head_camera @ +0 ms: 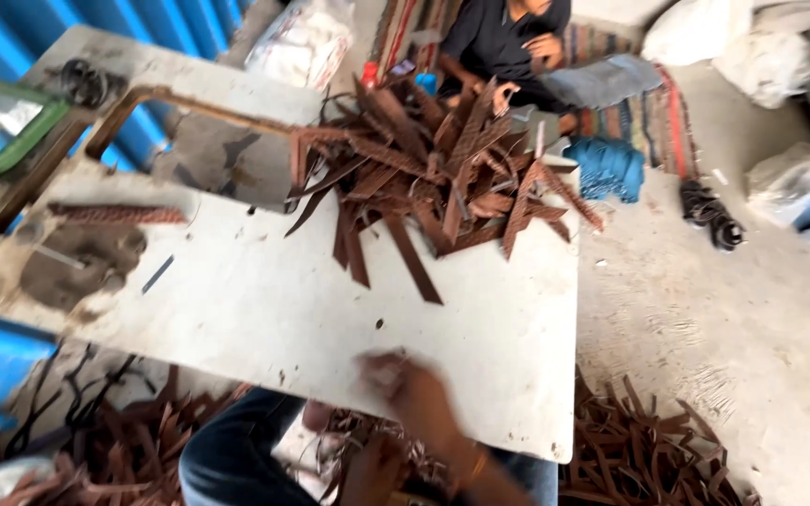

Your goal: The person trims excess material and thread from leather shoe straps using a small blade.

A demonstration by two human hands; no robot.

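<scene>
Taking the worn white counter (264, 309) as our landmark, we begin at its far-left end, where a green-framed tray (2, 122) and a rusty brown metal bracket (96, 131) sit. On its left part lies a single brown patterned leather strip (114, 215). Below its near-left edge, a heap of brown leather offcuts (133, 450) covers the floor. At its near edge we see our right hand (414, 389), blurred, resting over the rim; whether its fingers are spread or closed on anything we cannot tell. Our left hand (372, 468) sits just below that edge, beside our blue-trousered knee (236, 454), its fingers equally unclear. On the counter's far-right part rests the large pile of brown leather strips (433, 173), well apart from both hands. Beyond the far edge sits another person in a dark shirt (503, 42). Right of the counter, a blue bundle (608, 169) lies on the concrete floor (733, 319).
</scene>
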